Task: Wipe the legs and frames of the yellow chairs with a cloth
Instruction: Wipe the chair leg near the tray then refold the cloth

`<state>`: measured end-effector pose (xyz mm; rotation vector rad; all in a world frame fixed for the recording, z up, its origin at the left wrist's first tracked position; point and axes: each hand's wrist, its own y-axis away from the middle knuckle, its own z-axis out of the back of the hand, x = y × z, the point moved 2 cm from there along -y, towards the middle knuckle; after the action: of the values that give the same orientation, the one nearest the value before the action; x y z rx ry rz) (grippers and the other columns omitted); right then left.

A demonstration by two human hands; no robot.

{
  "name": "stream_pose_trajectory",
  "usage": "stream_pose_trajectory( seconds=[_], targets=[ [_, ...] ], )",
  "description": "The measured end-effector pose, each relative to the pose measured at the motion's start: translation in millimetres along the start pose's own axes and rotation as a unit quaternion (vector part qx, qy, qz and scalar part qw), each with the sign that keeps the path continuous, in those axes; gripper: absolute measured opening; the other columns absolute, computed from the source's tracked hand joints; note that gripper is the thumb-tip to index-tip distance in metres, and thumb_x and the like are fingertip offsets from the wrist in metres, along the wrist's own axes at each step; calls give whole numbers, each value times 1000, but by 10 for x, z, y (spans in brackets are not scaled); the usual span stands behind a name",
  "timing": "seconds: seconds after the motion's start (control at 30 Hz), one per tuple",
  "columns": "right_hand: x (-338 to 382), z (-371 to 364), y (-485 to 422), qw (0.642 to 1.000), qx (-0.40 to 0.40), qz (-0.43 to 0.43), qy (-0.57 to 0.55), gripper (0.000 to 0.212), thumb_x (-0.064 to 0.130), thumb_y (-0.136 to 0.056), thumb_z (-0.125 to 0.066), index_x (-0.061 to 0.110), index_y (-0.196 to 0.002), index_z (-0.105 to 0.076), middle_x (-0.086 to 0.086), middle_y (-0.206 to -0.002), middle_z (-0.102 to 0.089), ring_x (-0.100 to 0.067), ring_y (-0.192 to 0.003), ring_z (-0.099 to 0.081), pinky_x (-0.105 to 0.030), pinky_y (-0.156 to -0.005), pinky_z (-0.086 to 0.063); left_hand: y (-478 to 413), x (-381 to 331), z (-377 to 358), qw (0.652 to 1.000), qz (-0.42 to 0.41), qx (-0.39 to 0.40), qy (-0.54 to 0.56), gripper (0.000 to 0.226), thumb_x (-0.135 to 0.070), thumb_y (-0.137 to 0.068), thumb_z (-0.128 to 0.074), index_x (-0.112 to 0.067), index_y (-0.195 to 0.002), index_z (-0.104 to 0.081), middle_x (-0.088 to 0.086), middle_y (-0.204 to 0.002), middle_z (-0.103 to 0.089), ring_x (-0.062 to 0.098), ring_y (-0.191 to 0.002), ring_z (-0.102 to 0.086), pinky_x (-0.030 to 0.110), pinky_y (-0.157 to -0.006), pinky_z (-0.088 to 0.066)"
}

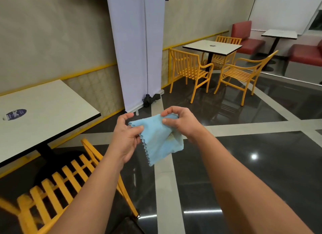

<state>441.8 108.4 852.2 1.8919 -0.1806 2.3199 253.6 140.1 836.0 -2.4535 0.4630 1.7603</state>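
fingers [168, 111] round cloth [156, 143] (corner hidden)

Light-blue cloth [157, 139] with zigzag edge; yellow slatted chairs [190, 71]; white tabletop [43, 108]; red seats [247, 38], far right.

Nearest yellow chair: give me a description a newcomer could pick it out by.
Find the white table with the round purple sticker at the left wall. The yellow chair stands at its near edge, lower left of the view. Unlike the far chairs by the second table, only its slatted back shows.
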Motion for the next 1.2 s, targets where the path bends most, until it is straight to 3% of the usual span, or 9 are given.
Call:
stream_pose_trajectory(
  seconds=[0.3,0.47,0.57,0.67,0.73,0.83,0.97,1.1,1.2],
  targets=[
    [29,102,-1061,999,33,-11,13,26,12,-79,-77,36,-88,-74,-7,-115,-66,-28,-104,-64,-46,-90,-56,-890,-200,76,989,-12,-86,-119,28,-6,-88,-66,-23,-107,-57,15,-99,-70,26,-84,-69,39,-69,-57],
    [6,65,-1547,997,69,-10,28,34,8,-78,-77,24,-108,-72,-4,-114,-67,-24,-107,-63,-44,-95,-53,-1237,-264,119,982,16,-144,-117,10,-13,-83,-72,-14,-93,-70,12,-99,-69,24,-87,-64,32,-68,-52],
    [12,40,-1786,995,101,-12,25,40,4,-78,-76,18,-115,-69,-6,-114,-67,-22,-102,-65,-41,-90,-56,-1383,-306,130,982,25,-140,-120,26,-12,-75,-79,-11,-99,-70,12,-101,-68,22,-90,-66,29,-67,-52],
    [9,47,-2057,989,138,6,45,44,1,-78,-75,15,-119,-66,0,-110,-67,-12,-97,-65,-25,-84,-57,-1543,-312,110,977,24,-142,-157,40,-5,-65,-85,-17,-100,-70,9,-105,-66,24,-98,-65,36,-82,-56],
    [-9,58,-2248,984,157,18,77,45,2,-78,-75,16,-119,-66,4,-110,-65,-10,-98,-63,-20,-83,-55,-1653,-306,76,963,16,-167,-212,40,-1,-62,-86,-18,-95,-72,7,-106,-64,23,-101,-62,37,-91,-54],
    [-29,61,-2547,971,192,39,134,48,3,-74,-79,17,-118,-67,1,-117,-64,-16,-110,-60,-34,-100,-49,-1811,-306,-4,937,26,-217,-273,36,2,-63,-84,-15,-93,-73,3,-101,-64,21,-98,-61,38,-93,-52],
    [15,78,-2886,947,233,81,207,53,6,-70,-82,16,-120,-66,-1,-120,-65,-15,-111,-59,-32,-105,-44,-1998,-310,-138,887,25,-278,-367,31,3,-76,-75,-11,-104,-72,3,-98,-61,18,-93,-59,27,-76,-51],
    [69,101,-3115,917,268,130,264,53,11,-72,-82,17,-122,-65,-1,-124,-64,-16,-116,-58,-31,-106,-42,-2121,-292,-224,835,9,-335,-436,27,-2,-81,-70,-13,-105,-74,6,-101,-65,19,-90,-63,30,-77,-56],
    [63,91,-3224,887,282,177,320,49,15,-74,-81,19,-121,-66,0,-120,-66,-16,-112,-59,-28,-101,-43,-2145,-241,-316,806,7,-355,-474,20,-5,-85,-67,-12,-102,-74,3,-89,-66,14,-78,-59,20,-60,-46]
  ],
)
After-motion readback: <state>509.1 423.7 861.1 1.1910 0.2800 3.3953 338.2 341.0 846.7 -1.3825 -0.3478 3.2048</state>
